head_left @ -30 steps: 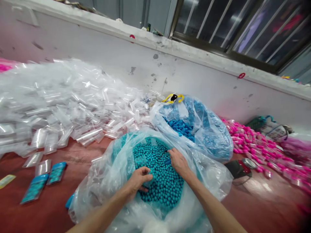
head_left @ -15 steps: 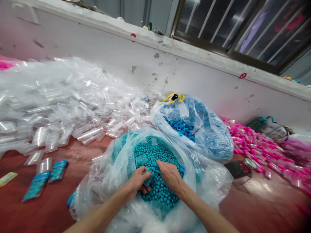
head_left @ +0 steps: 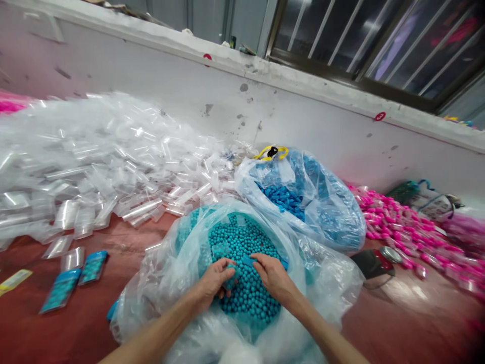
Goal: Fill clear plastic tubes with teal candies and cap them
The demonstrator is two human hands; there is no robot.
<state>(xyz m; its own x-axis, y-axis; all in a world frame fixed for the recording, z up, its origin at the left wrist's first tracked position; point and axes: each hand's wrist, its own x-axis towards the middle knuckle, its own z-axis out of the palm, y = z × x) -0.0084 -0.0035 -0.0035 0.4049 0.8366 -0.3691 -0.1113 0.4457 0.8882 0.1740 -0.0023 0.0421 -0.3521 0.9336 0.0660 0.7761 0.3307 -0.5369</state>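
My left hand (head_left: 215,281) is closed around a small clear plastic case (head_left: 232,274) with teal beads in it. My right hand (head_left: 276,275) pinches a flat blue cap (head_left: 248,261) between thumb and fingertips, a short way right of the case. Both hands are over a mass of teal beads (head_left: 252,301) in an open clear plastic bag (head_left: 166,273). Another clear case (head_left: 220,251) seems to lie on the beads behind my left hand. More blue shows at the bag's right inner side, partly hidden by my right hand.
Behind stands a bag (head_left: 333,212) of blue caps (head_left: 280,197). Clear empty cases (head_left: 125,151) are heaped at left, near two filled, blue-capped cases (head_left: 60,290) (head_left: 93,267). Pink-capped cases (head_left: 401,222) pile up at right, beside a dark device (head_left: 373,264). A wall (head_left: 212,101) runs behind.
My right hand has drawn back slightly to the right, and its fingers now pinch the blue cap's end. My left hand keeps the case in nearly the same place. The view has shifted slightly.
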